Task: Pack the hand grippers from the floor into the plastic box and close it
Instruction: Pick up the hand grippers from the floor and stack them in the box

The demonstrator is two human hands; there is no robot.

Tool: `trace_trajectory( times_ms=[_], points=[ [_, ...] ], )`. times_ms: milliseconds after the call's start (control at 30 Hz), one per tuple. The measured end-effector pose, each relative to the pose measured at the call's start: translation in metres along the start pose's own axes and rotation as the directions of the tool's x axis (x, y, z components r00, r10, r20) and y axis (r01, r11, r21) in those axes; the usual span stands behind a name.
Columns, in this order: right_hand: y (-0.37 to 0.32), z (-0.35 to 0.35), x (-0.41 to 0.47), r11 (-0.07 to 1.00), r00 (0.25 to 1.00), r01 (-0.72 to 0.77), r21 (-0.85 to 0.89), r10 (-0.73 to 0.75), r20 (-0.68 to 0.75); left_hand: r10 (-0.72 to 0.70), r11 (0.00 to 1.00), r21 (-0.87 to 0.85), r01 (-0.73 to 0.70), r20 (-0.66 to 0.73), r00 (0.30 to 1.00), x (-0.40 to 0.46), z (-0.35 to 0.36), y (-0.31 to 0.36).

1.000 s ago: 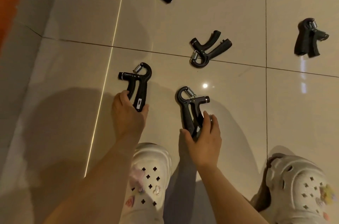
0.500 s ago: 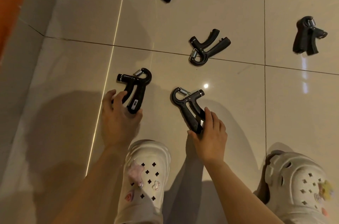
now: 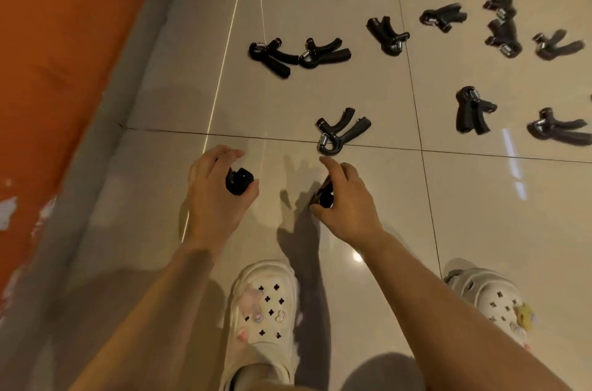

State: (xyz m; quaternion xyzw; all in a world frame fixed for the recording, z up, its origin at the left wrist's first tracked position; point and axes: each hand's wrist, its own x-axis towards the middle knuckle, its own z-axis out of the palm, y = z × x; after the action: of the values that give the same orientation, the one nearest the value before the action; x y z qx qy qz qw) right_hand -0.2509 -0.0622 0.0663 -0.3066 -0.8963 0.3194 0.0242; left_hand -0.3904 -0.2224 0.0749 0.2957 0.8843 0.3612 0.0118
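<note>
My left hand (image 3: 214, 195) is closed around a black hand gripper (image 3: 237, 181), lifted off the tiled floor; only its handle end shows. My right hand (image 3: 347, 198) holds a second black hand gripper (image 3: 325, 193), mostly hidden by the fingers. Just beyond my right hand another hand gripper (image 3: 340, 131) lies on a tile joint. Several more black hand grippers are scattered further out, among them a touching pair (image 3: 298, 54) and one to the right (image 3: 472, 110). The plastic box is not in view.
An orange wall (image 3: 64, 70) with a grey skirting runs along the left. My two feet in white clogs (image 3: 262, 320) (image 3: 493, 297) stand on the glossy beige tiles (image 3: 480, 214) below my hands.
Both hands have closed on the two nearest grippers and lifted them off the floor. The view has risen and pulled back, so more grippers and the orange wall show.
</note>
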Motion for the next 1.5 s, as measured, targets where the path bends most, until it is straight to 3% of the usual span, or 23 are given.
trace_trajectory(
  times_ms=[167,267,467,633,767,1000,1133,1267,1500],
  points=[
    [-0.057,-0.079,-0.018,0.987,0.990,0.133,-0.093,-0.128,0.055,0.163,0.987,0.010,-0.163,0.006,0.987,0.001,-0.065,0.047],
    [-0.089,-0.125,-0.043,0.984,0.988,0.155,-0.084,-0.157,-0.012,0.268,0.963,0.019,-0.268,-0.019,0.963,-0.007,-0.108,0.091],
    [-0.134,-0.196,-0.107,0.942,0.950,0.238,-0.236,-0.276,-0.145,0.357,0.933,-0.045,-0.357,-0.008,0.934,-0.042,-0.170,0.171],
    [-0.134,-0.236,-0.170,0.909,0.944,0.228,-0.349,-0.294,-0.149,0.432,0.900,-0.089,-0.428,0.032,0.901,-0.078,-0.192,0.218],
    [-0.118,-0.264,-0.212,0.888,0.957,0.166,-0.429,-0.251,-0.149,0.510,0.860,-0.075,-0.505,0.073,0.857,-0.105,-0.191,0.251],
    [-0.075,-0.315,-0.274,0.908,0.982,0.004,-0.419,-0.083,-0.169,0.584,0.806,-0.219,-0.550,0.142,0.799,-0.133,-0.155,0.316],
    [-0.035,-0.338,-0.318,0.908,0.972,-0.137,-0.396,0.045,-0.232,0.683,0.729,-0.277,-0.626,0.226,0.695,-0.146,-0.124,0.361],
    [0.001,-0.356,-0.369,0.895,0.925,-0.279,-0.349,0.152,-0.349,0.806,0.588,-0.325,-0.741,0.309,0.504,-0.161,-0.106,0.419],
    [0.036,-0.366,-0.475,0.846,0.747,-0.507,-0.166,0.335,-0.574,0.915,0.373,-0.441,-0.816,0.322,0.244,-0.213,-0.077,0.510]
  ],
)
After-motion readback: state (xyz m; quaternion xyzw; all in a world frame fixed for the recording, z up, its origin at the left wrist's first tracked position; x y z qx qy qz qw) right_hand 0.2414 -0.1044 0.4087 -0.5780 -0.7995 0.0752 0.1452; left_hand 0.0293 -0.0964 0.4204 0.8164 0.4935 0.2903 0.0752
